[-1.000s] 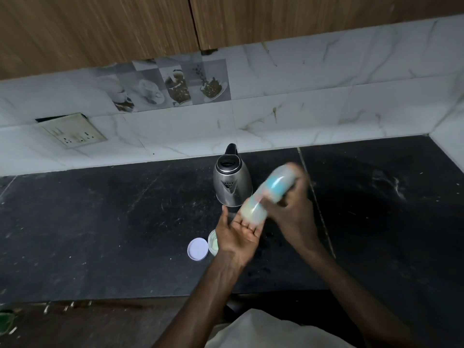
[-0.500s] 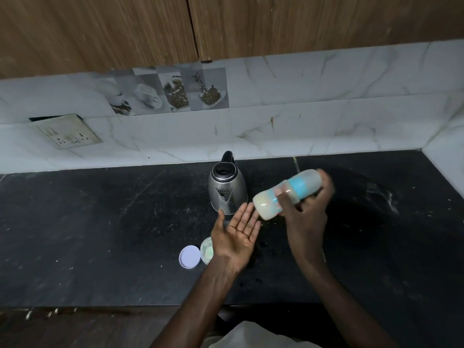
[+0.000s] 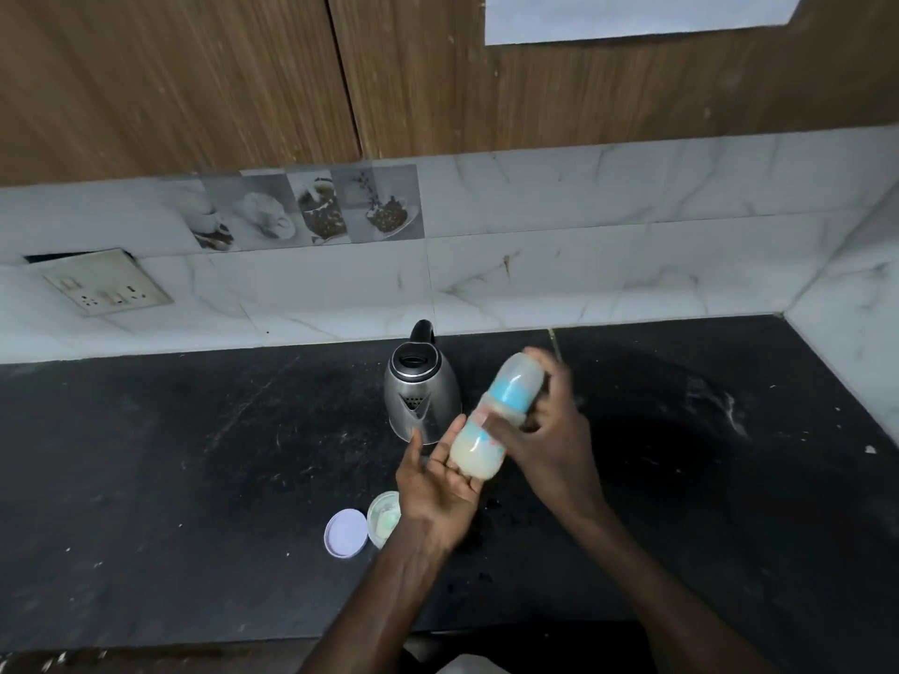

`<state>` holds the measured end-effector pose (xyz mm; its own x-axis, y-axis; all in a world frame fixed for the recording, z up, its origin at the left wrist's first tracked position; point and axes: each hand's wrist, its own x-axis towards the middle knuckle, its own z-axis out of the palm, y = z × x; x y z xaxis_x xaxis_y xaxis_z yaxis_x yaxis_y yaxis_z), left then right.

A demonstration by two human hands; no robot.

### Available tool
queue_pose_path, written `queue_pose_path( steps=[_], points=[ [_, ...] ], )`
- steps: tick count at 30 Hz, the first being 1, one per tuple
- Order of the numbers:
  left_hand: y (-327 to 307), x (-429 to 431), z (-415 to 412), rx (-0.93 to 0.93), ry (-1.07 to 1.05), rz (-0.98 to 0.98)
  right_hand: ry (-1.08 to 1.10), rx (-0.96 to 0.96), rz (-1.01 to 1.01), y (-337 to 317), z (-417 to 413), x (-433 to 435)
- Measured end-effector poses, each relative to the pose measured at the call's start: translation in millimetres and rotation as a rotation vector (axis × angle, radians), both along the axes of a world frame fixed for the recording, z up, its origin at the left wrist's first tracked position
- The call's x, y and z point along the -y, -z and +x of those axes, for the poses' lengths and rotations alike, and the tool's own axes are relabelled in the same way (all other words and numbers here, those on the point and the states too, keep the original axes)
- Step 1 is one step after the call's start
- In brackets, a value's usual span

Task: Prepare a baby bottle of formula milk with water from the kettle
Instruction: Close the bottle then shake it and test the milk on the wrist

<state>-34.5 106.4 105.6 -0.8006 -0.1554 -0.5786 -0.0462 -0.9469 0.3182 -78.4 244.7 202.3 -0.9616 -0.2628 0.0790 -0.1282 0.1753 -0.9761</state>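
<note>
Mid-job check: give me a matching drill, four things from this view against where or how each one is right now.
Things:
1. baby bottle
2. kettle
3. round lid
4. left hand

States:
A. lying flat on the counter, left of the open tub
B. tilted, gripped by the right hand
C. open, palm up at the bottle's base
D. standing upright on the counter, untouched

Pairs: 1-B, 2-D, 3-A, 4-C
</note>
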Motion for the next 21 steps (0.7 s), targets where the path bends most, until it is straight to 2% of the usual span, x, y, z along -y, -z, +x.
queue_pose_path(
  steps=[3,4,7,8,9,12,13,14,16,17,18,21],
  points=[
    [0,3,0,0.031,-0.009,-0.026,0.359,0.02,-0.354,-9,-9,-2],
    [2,4,-1,0.026,-0.007,-0.022,0.378,0.009,-0.327,-8,-6,4],
    [-4,0,0,0.023,-0.018,0.017,-0.001,0.023,0.015,5,10,11],
    [-2,-1,-1,0.014,-0.012,0.011,-0.049,0.012,0.033,6,10,7],
    [0,0,-1,0.023,-0.019,0.006,-0.014,-0.002,-0.016,3,4,3],
    [5,6,-2,0.04,-0.016,-0.028,0.355,0.033,-0.345,-7,-11,0],
    [3,6,-2,0.043,-0.017,-0.02,0.408,0.029,-0.358,-5,-8,4],
    [2,6,-3,0.045,-0.025,-0.018,0.374,0.018,-0.269,0,-3,8],
    [-1,1,-4,0.046,-0.016,0.017,0.085,0.049,0.004,13,10,12],
    [-2,-1,-5,0.03,-0.014,0.049,-0.002,0.057,0.071,17,11,8],
    [-2,-1,-5,0.023,-0.009,0.041,0.017,0.039,0.067,15,8,5],
    [-4,-1,-1,0.02,-0.008,-0.032,0.344,-0.015,-0.193,1,-10,0]
  ],
)
